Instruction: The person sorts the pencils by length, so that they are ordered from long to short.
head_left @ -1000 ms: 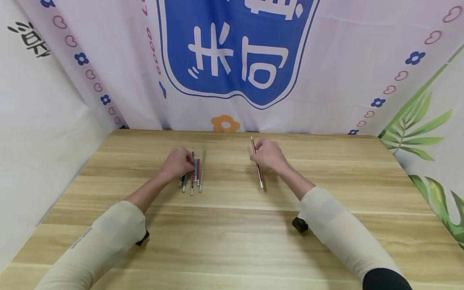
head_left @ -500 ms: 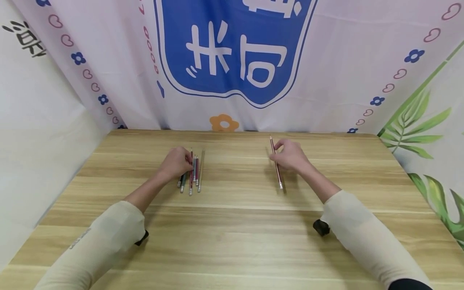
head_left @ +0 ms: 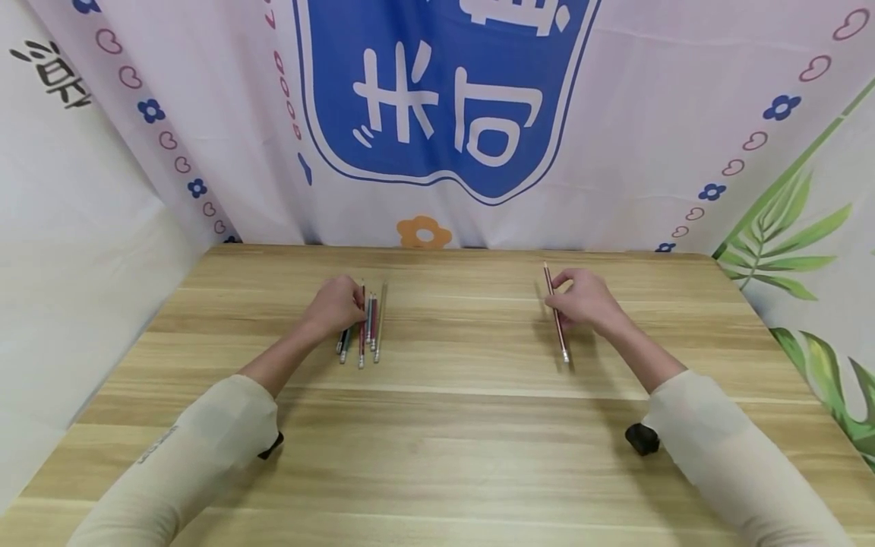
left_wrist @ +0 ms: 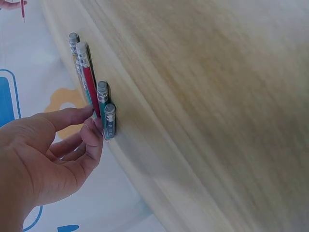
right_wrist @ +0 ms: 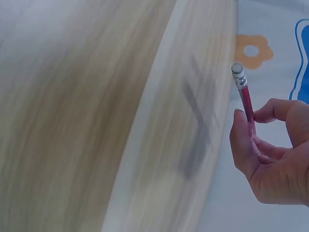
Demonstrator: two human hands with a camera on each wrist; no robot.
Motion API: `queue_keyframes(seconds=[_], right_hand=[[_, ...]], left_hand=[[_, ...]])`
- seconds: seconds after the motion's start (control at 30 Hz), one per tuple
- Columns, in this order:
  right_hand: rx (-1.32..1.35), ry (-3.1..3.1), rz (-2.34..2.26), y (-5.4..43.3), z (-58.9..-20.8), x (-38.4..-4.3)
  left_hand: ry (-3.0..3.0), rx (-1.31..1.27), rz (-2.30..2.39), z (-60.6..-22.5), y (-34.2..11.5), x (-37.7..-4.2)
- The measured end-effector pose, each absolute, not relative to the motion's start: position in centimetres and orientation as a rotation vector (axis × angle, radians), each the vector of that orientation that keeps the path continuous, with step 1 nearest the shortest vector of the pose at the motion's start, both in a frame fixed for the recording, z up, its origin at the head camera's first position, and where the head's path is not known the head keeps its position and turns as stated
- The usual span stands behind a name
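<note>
Between thumb and fingertips, my right hand [head_left: 586, 300] pinches a dark red pencil [head_left: 556, 319] with a white eraser end toward me. The right wrist view shows this pencil [right_wrist: 245, 96] held above the table, its shadow apart from it. On the left, several eraser-tipped pencils lie close together, pointing away. My left hand [head_left: 336, 304] pinches a red pencil [left_wrist: 90, 84] among them, and its fingers hide part of the group. A green pencil [left_wrist: 102, 96] and a dark one [left_wrist: 110, 118] lie beside that red one. The gold pencil [head_left: 381, 323] lies at the group's right edge.
The wooden table [head_left: 437, 448] ends at a hanging white cloth [head_left: 649, 137] with a blue shield print. White walls stand at both sides, the right one with green leaf prints. Dark wrist-worn devices [head_left: 642, 439] show below the sleeves.
My right hand has carried its red pencil to the right, away from the group. My left hand has stayed at the other pencils, nearly still.
</note>
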State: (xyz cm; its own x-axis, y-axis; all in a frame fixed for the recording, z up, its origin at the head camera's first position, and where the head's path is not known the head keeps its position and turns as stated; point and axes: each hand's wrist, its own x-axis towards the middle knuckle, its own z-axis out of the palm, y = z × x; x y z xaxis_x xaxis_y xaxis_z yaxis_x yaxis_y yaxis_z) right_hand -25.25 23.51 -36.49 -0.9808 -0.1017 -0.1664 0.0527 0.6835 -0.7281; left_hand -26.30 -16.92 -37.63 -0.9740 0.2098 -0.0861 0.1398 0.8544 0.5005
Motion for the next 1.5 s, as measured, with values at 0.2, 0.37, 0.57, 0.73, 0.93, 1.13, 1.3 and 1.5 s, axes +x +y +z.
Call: queue_keyframes(seconds=[0.2,0.37,0.57,0.73,0.93,1.13,1.3,1.5], right_hand=[[0.022,2.651,-1.225,25.1,-36.4,-25.0],[0.058,2.64,-1.231,25.9,-36.2,-24.8],[0.083,2.635,-1.24,26.7,-36.3,-24.7],[0.093,2.637,-1.239,27.3,-36.4,-24.5],[0.098,2.638,-1.242,27.7,-36.5,-24.3],[0.1,2.639,-1.243,27.9,-36.4,-24.2],[0.112,2.627,-1.262,28.2,-36.6,-24.2],[0.124,2.619,-1.248,28.8,-37.0,-24.2]], left_hand=[[2.86,0.257,0.789,-37.3,-16.8,-26.1],[2.851,0.233,0.81,-37.2,-16.7,-26.2],[2.841,0.183,0.809,-37.3,-16.5,-26.5],[2.834,0.15,0.808,-37.3,-16.3,-26.8],[2.843,0.114,0.808,-37.7,-16.2,-27.3],[2.843,0.099,0.821,-37.8,-16.2,-27.5],[2.858,0.109,0.793,-37.6,-16.0,-27.7],[2.859,0.102,0.749,-37.4,-15.6,-28.0]])
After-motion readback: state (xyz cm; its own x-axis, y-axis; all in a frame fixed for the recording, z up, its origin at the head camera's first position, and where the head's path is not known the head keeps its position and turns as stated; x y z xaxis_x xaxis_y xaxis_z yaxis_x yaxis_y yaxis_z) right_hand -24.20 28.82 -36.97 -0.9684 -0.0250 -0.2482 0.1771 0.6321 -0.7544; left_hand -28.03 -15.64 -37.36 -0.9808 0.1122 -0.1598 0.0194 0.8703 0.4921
